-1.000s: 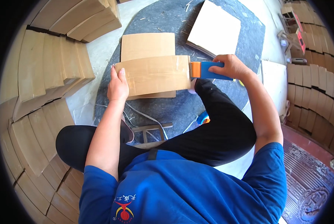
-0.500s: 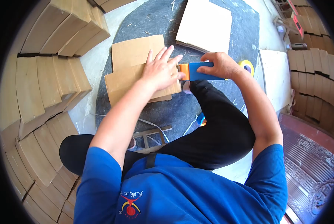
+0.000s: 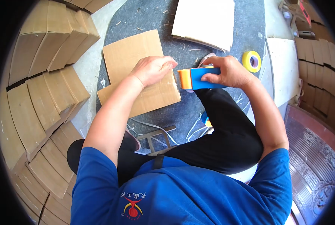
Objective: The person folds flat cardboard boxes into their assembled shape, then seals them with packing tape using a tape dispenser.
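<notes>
In the head view my right hand [image 3: 227, 71] is wrapped round a blue tape dispenser [image 3: 200, 80] with an orange front end. The dispenser's front end is just right of a brown cardboard piece [image 3: 141, 99], a small gap between them. My left hand [image 3: 152, 70] lies over this cardboard near its right edge. Its fingers are curled together with the thumb, and whatever is between them is hidden. Behind the hand the cardboard extends as an upper panel [image 3: 132, 52].
A stack of pale boards [image 3: 203, 22] lies at the back of the dark mat [image 3: 137, 17]. On the right is a yellow tape roll [image 3: 245, 62]. Brown cartons [image 3: 32, 86] are piled along the left, with more cartons [image 3: 317, 56] at the right. A small frame [image 3: 156, 135] and straps lie near my legs.
My left hand has gone from spread flat on the cardboard to curled fingers, drawing back from the dispenser. The dispenser has shifted slightly toward me. The cardboard has turned a little.
</notes>
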Demonstrator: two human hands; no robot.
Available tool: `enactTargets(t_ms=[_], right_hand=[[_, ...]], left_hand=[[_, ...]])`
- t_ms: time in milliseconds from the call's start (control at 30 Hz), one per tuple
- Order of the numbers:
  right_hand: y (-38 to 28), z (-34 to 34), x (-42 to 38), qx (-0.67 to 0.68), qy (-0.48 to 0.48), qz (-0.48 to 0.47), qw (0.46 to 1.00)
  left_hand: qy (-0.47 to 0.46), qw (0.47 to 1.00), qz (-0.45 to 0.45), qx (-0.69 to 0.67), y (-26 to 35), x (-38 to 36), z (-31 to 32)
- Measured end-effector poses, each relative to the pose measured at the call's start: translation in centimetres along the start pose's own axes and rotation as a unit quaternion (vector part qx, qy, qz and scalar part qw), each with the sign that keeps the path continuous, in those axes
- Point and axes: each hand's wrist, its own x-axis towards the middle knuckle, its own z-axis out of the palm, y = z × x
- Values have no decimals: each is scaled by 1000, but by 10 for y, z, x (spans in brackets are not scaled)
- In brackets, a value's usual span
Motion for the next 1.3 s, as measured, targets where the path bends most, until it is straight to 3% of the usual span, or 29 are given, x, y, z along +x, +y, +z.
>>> enactTargets(t_ms=[167,367,600,800,967,1167,1300], right_hand=[[1,-2,-2,31,-5,29,999],[3,-13,-14,25,1,-7,1000],[14,-40,-13,-48,0,-8,999],[11,-63,-7,-94,-57,54,992],[16,-59,10,-144,-31,14,989],[-4,-27,27,-249,-72,72,963],[-16,-58,-3,-188,-37,87,978]], left_hand=[[-6,998,-9,57,8,0,-1],[31,999,-12,36,5,-1,7],[26,999,6,18,1,-6,4],[24,1000,-12,-8,3,-4,-2],[18,1000,22,7,-3,-2,3],[21,1000,13,-1,-2,-4,5],[32,999,1,19,-1,-2,4]])
